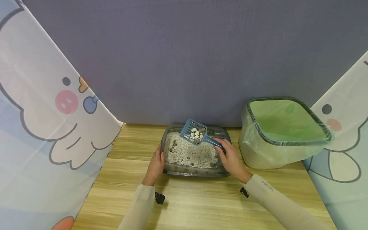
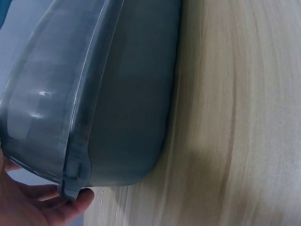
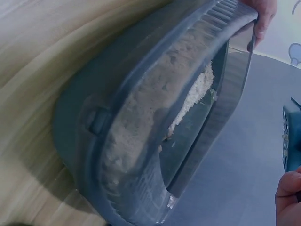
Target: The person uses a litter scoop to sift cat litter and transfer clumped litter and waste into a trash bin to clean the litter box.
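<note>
A dark grey translucent litter box [image 1: 195,172] stands on the table, filled with pale litter [image 1: 187,155] and scattered dark clumps. My left hand [image 1: 156,163] grips its left rim; in the left wrist view the fingers [image 2: 77,202] hook round the edge at a latch. In my right hand [image 1: 231,159] is the handle of a blue slotted litter scoop [image 1: 205,139]. The scoop is over the back part of the box, loaded with white and brown clumps [image 1: 198,133]. The right wrist view catches only part of the scoop [image 3: 294,136], at its right edge.
To the right of the box stands a pale bin [image 1: 258,156], lined with a clear bag and topped by a dark rim. Behind the wooden table [image 1: 195,204] hangs a grey cloth [image 1: 178,64]. Cartoon-printed curtains [image 1: 37,95] enclose both sides.
</note>
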`<control>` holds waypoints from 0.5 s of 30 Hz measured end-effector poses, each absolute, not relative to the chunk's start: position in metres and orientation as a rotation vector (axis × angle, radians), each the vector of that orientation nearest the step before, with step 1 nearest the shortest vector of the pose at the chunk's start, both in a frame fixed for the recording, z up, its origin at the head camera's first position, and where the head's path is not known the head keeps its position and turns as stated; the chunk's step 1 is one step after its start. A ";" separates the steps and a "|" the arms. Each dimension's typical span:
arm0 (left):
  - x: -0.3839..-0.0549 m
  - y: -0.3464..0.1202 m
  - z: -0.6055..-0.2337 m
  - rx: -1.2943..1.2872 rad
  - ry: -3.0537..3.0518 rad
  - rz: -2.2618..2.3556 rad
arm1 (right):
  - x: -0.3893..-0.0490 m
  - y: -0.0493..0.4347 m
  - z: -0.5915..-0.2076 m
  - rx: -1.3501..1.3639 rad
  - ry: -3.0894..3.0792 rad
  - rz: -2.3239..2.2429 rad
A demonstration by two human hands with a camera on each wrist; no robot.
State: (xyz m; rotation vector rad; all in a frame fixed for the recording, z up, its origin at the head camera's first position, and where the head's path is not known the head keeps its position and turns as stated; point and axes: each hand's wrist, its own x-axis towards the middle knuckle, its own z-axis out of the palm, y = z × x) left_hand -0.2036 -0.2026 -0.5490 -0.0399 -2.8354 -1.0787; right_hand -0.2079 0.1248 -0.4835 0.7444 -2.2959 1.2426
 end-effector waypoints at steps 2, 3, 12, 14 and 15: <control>-0.203 -0.202 -0.548 -0.038 -2.835 -1.085 | -0.208 0.126 -0.479 0.734 -2.280 1.227; -0.203 -0.202 -0.548 -0.040 -2.836 -1.085 | -0.207 0.127 -0.476 0.725 -2.279 1.222; -0.202 -0.201 -0.548 -0.051 -2.827 -1.095 | -0.202 0.143 -0.428 0.611 -2.205 1.174; -0.202 -0.202 -0.548 -0.039 -2.829 -1.094 | -0.200 0.151 -0.412 0.602 -2.182 1.149; -0.202 -0.203 -0.549 -0.032 -2.833 -1.090 | -0.200 0.156 -0.404 0.597 -2.170 1.133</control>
